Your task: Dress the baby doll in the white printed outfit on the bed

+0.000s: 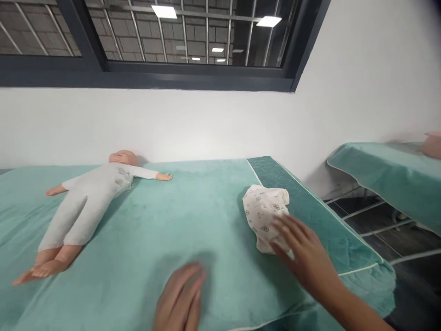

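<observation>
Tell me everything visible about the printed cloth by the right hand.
The cloth is white, soft-looking fabric with small scattered prints, crumpled into a loose lump. It lies on the green bed cover, beside its darker edge strip. The right hand rests its fingers on the near end, not closed around it.

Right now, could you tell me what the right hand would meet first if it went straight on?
The bundled white cloth: the right hand points up-left, fingertips seemingly at its near edge, though motion blur hides contact.
</observation>
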### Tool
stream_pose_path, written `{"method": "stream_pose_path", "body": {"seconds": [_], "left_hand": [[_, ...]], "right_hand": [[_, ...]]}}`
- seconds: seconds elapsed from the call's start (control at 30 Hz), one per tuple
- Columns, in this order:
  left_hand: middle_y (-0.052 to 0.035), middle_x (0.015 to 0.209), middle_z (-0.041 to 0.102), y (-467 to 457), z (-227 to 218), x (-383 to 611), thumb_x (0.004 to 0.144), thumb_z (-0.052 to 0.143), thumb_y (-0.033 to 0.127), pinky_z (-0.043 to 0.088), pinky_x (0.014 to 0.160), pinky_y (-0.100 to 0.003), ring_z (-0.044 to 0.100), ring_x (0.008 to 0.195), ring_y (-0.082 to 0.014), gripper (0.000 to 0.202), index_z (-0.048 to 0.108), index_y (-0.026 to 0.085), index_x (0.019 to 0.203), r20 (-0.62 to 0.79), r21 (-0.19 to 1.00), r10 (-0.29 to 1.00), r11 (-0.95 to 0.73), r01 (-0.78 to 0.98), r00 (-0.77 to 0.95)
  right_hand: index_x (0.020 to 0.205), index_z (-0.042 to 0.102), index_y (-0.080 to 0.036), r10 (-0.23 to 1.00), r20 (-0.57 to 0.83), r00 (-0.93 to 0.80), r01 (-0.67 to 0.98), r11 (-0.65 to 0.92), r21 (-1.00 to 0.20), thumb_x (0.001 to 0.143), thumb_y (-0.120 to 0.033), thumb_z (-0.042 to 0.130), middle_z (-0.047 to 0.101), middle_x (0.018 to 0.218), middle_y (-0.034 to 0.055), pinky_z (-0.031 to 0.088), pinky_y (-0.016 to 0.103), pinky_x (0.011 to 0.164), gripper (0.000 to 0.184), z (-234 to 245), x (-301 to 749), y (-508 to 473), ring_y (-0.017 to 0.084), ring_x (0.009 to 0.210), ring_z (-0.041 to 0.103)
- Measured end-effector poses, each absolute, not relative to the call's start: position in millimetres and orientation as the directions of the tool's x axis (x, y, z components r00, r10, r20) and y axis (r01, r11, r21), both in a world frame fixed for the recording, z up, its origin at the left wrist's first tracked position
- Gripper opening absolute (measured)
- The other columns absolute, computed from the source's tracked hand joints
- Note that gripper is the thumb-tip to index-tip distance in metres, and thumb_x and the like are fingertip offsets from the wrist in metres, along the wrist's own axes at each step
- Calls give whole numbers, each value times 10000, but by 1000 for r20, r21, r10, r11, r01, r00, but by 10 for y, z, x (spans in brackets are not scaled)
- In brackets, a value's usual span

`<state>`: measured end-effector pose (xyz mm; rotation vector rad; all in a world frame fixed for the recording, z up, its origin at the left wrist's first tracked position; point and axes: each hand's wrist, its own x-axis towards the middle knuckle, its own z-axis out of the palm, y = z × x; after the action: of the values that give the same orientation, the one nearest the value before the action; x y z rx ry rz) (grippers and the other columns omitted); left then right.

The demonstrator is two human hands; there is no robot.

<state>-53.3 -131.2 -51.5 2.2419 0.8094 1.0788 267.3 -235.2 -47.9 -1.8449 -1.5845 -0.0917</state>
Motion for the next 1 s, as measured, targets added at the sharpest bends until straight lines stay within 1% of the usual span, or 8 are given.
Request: {"method": "stream_pose_path", "body": {"seconds": [0.07,0.13,0.27,0.4,0.5,0.63,0.83,1.0], "left_hand": [[-86,1234,675,-969,-482,-20,920,517,322,544,955,-397,641,1118,-249,337,680,291,1213,364,797,764,-551,246,533],[-101,1135,704,-655,-435,420,908,549,396,552,904,-411,661,1020,-251,297,718,250,1105,208,911,810,-365,192,549],[-144,1130,694,-258,-379,822,890,590,464,537,903,-434,654,1042,-265,367,679,187,1113,3,994,805,62,-89,593],[-163,1349,590,-154,-361,769,876,640,450,476,1016,-478,604,1183,-281,496,573,213,1306,1,877,722,331,-348,692],[-110,1449,511,-147,-383,708,875,656,420,455,1060,-424,551,1263,-253,578,477,288,1408,78,787,717,382,-484,692],[-73,1335,604,-112,-452,713,854,692,363,501,1012,-342,620,1146,-200,531,528,268,1350,27,694,808,409,-593,589],[-88,1308,633,-26,-463,740,875,657,300,461,1070,-393,621,1172,-240,490,539,224,1345,-11,562,866,419,-713,500],[-122,1314,634,34,-448,719,896,572,465,415,1113,-450,566,1258,-303,507,589,168,1306,-129,415,820,555,-721,557]], "right_hand": [[1360,514,-218,737,453,502,832,-267,-487,823,-516,645,476,1401,145,346,598,1088,628,-519,2927,-1987,373,1317,426],[1326,493,-163,686,371,626,720,-325,-613,817,-564,620,503,1321,168,428,538,1032,660,-590,3035,-1723,343,1232,508],[1175,548,-195,610,512,604,732,-172,-659,824,-470,622,508,1264,129,428,491,1037,452,-645,2909,-1509,300,1209,520],[1130,562,-215,615,722,316,888,77,-454,854,-295,594,449,1371,129,410,453,1058,289,-413,2541,-1337,279,1302,451],[1174,561,-255,723,688,57,923,225,-313,907,-260,555,473,1411,97,303,517,1114,267,-149,2196,-1098,274,1316,443],[1246,517,-281,819,572,35,861,267,-434,986,-342,474,622,1267,42,45,619,1163,271,64,1864,-810,240,1213,548],[1332,468,-231,738,543,401,624,214,-752,986,-449,418,543,1332,98,397,426,1060,412,-217,1948,-821,223,1228,514],[1257,538,-188,798,431,422,840,-164,-518,877,-589,543,600,1224,130,420,496,964,552,-566,2320,-1153,328,1158,524]]}}
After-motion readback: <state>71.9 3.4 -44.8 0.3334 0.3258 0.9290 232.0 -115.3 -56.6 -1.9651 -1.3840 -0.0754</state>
